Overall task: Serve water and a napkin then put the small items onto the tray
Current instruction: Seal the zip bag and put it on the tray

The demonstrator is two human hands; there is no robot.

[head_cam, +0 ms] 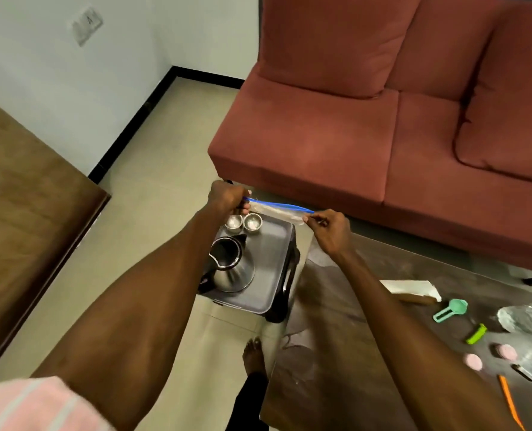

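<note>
Head view: tray beside red sofa.

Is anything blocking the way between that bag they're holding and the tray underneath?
Nothing visible. Both the left hand and right hand hold the zip bag stretched above the tray; the kettle and two steel cups leave its right side bare.

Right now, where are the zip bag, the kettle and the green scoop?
zip bag (278, 209): head view, on its blue zip strip between the two hands.
kettle (236, 270): head view, on its steel body, on the tray.
green scoop (451, 309): head view, on its handle near the bowl, on the table.
</note>
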